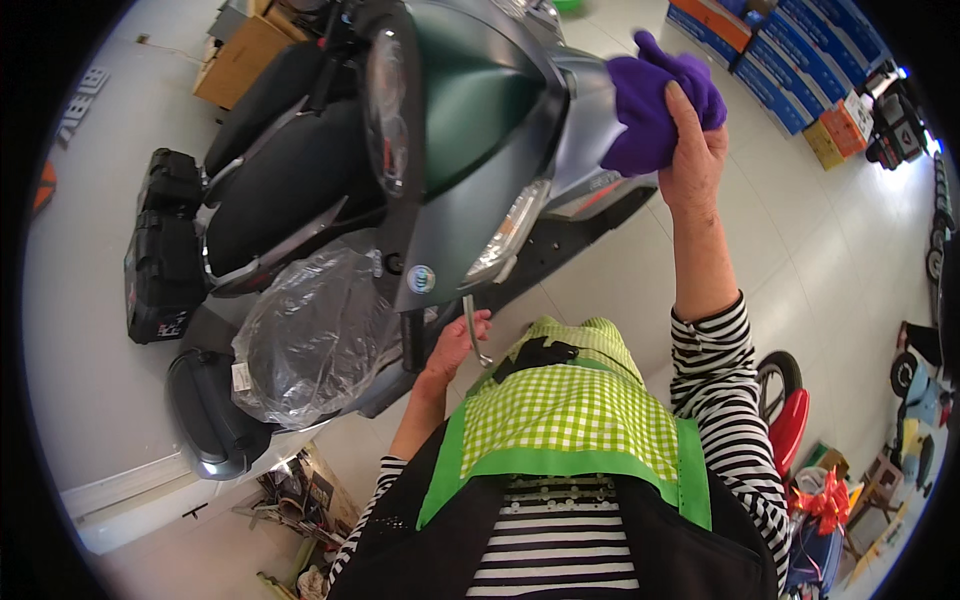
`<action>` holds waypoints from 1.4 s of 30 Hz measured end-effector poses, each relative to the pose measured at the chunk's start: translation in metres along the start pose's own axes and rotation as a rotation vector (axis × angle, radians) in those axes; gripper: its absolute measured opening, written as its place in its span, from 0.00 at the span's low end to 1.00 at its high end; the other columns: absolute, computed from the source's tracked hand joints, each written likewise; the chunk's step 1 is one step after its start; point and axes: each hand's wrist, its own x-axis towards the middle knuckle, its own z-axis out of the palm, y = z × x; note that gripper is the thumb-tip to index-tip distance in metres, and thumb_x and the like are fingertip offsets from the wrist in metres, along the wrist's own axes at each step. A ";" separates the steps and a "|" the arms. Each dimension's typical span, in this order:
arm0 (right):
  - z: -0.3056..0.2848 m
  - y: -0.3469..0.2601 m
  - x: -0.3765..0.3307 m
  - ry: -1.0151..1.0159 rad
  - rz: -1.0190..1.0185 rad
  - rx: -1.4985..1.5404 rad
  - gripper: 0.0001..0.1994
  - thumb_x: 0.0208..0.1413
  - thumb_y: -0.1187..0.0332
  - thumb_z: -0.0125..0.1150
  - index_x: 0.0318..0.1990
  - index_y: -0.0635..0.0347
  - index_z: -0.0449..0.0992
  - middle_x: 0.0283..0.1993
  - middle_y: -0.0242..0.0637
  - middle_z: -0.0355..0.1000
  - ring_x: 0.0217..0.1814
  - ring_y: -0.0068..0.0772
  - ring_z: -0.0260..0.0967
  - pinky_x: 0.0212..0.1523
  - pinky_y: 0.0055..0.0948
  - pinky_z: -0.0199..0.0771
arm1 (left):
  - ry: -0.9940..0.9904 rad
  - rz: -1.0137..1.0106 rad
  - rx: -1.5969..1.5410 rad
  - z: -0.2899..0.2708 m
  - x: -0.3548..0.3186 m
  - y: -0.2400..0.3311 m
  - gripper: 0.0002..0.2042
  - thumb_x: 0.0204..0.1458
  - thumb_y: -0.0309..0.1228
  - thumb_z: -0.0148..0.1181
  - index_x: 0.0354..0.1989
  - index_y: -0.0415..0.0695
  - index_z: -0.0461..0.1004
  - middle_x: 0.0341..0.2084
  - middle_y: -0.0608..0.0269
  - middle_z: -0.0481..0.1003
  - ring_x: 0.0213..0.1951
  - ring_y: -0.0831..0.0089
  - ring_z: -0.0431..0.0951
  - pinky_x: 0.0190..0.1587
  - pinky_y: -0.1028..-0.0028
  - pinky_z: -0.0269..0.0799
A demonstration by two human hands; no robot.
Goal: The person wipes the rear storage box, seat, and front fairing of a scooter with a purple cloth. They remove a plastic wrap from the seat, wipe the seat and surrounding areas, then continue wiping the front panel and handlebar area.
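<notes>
The right hand point(693, 150) is raised and its fingers are closed around a bunched purple cloth point(655, 100), which it presses on the grey side panel of a green scooter point(470, 110). The left hand point(455, 345) is lower, at the scooter's handlebar, with the fingers curled around the grip point(413, 340) next to the thin brake lever point(472, 325). A small round sticker point(421, 279), blue and white, sits on the front panel just beside the headlight point(505, 235). At the top right, a row of long blue boxes point(800, 50) with an orange box point(725, 20) lies on the floor, and near them stand smaller yellow and orange cartons point(835, 135). At the top left there is a brown cardboard box point(240, 60) beside a black scooter seat point(290, 180). A clear plastic bag point(310, 335) covers a part at the lower front of the scooter; what is under it I cannot tell. A white tag point(241, 376) hangs at its left edge. Two black cases point(165, 250) stand on the floor at the left. At the lower right a red children's vehicle point(785, 410) and a package with a red bow point(825, 500) are close to the person's striped sleeve point(725, 400).
</notes>
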 end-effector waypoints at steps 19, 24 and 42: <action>0.125 0.035 0.068 -0.780 -0.682 -1.185 0.23 0.58 0.48 0.57 0.55 0.50 0.77 0.65 0.49 0.66 0.68 0.60 0.57 0.70 0.49 0.51 | 0.256 0.123 -0.073 0.004 -0.029 -0.028 0.16 0.61 0.37 0.57 0.54 0.45 0.75 0.39 0.69 0.79 0.36 0.79 0.76 0.38 0.78 0.67; 0.163 0.080 0.168 -0.884 -0.564 -1.324 0.24 0.56 0.42 0.52 0.59 0.31 0.74 0.71 0.46 0.59 0.69 0.63 0.55 0.69 0.49 0.57 | 0.417 0.094 -0.110 0.017 -0.011 -0.017 0.12 0.61 0.36 0.57 0.49 0.45 0.76 0.40 0.68 0.80 0.36 0.79 0.77 0.38 0.77 0.69; 0.035 0.067 0.102 -0.656 -0.360 -0.818 0.21 0.58 0.63 0.58 0.58 0.54 0.72 0.60 0.50 0.67 0.68 0.59 0.55 0.70 0.54 0.48 | 0.467 -0.036 -0.411 0.171 0.006 -0.029 0.19 0.62 0.36 0.54 0.58 0.41 0.72 0.42 0.64 0.79 0.40 0.75 0.77 0.43 0.74 0.69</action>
